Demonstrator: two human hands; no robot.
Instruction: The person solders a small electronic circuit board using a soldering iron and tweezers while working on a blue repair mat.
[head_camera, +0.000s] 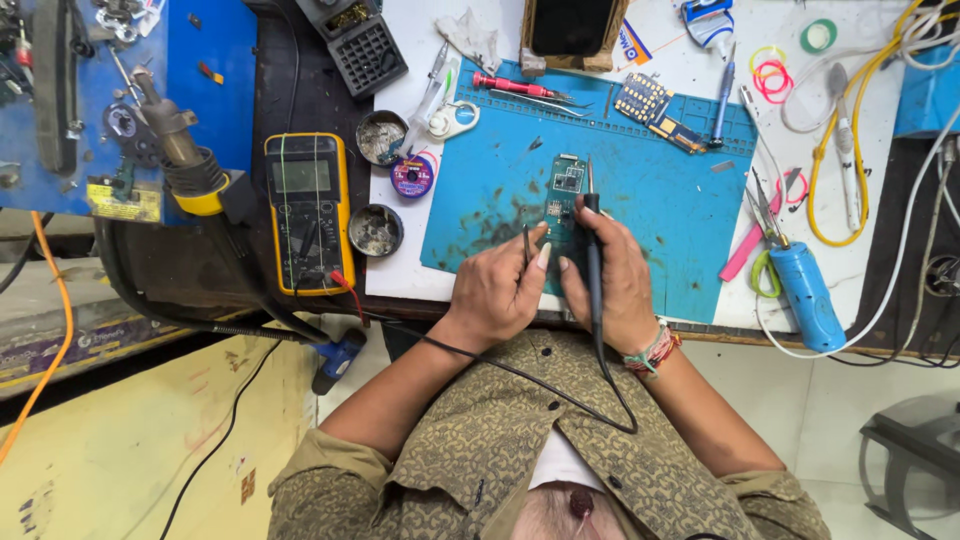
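White worktop (690, 70) carries a large blue silicone repair mat (660, 200), stained dark near its middle. Left of it, off the white surface, sits a yellow-cased digital multimeter (308, 212), screen up, leads running from its lower end. Right of mat: a blue cylindrical can (808, 295) lying tilted near the table edge, yellow cable (850, 130) looped above it, pink-handled tool (750, 250) just beside the mat's right rim.

Left hand (498, 290) is curled, fingers pinched round a thin black probe (527, 245), tip pointing up toward the board; thumb extended touching the board's lower edge. Right hand (612, 285) is closed in a pen-type hold on a second, thicker black probe (592, 240), tip resting just beside the board's upper right side.

Small narrow green circuit board (564, 200) lies upright on the mat centre, lower end between both hands.

Smaller bits: two round metal tins (377, 230) between multimeter and mat, red-handled screwdriver (510, 86) on mat's top edge, another small dark circuit board (655, 110) top right of mat.
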